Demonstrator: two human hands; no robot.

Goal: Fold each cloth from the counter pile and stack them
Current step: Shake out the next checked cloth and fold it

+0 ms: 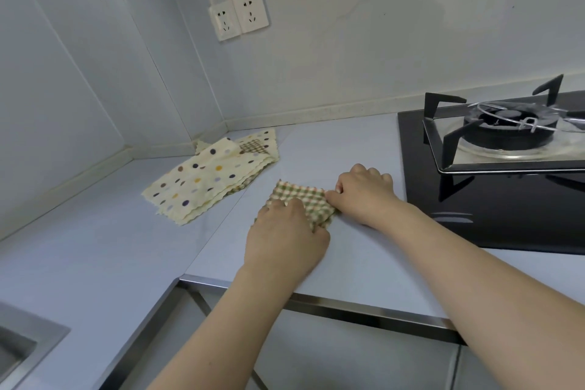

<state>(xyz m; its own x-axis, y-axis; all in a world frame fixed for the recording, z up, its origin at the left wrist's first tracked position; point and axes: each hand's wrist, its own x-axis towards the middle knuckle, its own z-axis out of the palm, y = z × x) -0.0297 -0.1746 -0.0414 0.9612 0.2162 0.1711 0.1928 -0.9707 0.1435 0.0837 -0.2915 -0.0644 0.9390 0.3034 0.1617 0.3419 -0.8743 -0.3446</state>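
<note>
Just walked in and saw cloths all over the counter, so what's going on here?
A person is folding cloths on the kitchen counter. Both hands are on a small checked cloth folded into a compact square: the left hand lies over its near side, and the right hand pinches its right edge. Behind it, toward the corner, a pile of cloths with a polka-dot one on top waits unfolded. A gas stove sits to the right. No finished stack is visible yet.

Pile [202,180] left, stove [493,168] right
</note>
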